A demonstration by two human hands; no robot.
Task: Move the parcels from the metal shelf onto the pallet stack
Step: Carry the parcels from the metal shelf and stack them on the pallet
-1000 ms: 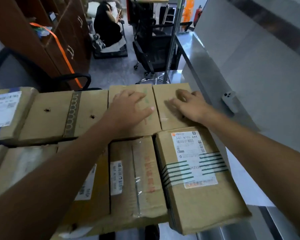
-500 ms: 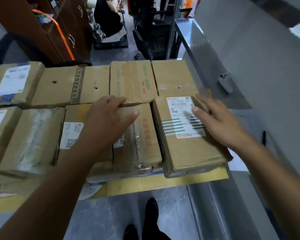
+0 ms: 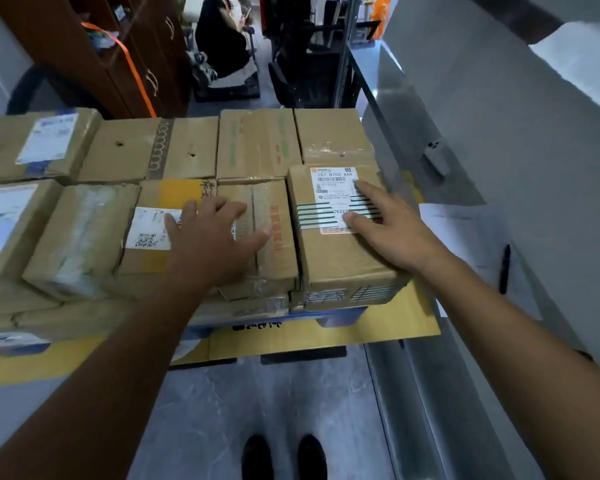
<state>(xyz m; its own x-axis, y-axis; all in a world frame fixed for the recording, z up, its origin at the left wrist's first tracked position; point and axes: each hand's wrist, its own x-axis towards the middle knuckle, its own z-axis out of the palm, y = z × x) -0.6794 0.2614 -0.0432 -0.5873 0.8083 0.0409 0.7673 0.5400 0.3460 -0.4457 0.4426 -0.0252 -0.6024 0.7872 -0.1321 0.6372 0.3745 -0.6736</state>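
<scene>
The left hand (image 3: 211, 237) is lying flat, fingers spread and grasping nothing, across two front-row parcels (image 3: 257, 237) on the pallet stack (image 3: 326, 336). The right hand (image 3: 392, 230) is resting open-palmed on the labelled parcel (image 3: 336, 258) (green-striped tape) at the stack's right front corner, just beside the metal shelf (image 3: 413, 393), where a pen (image 3: 504, 268) is lying.

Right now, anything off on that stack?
Mostly tidy. The labelled box under the right hand sits higher than its neighbours, slightly overhanging the front. Brown box has two small holes.
</scene>
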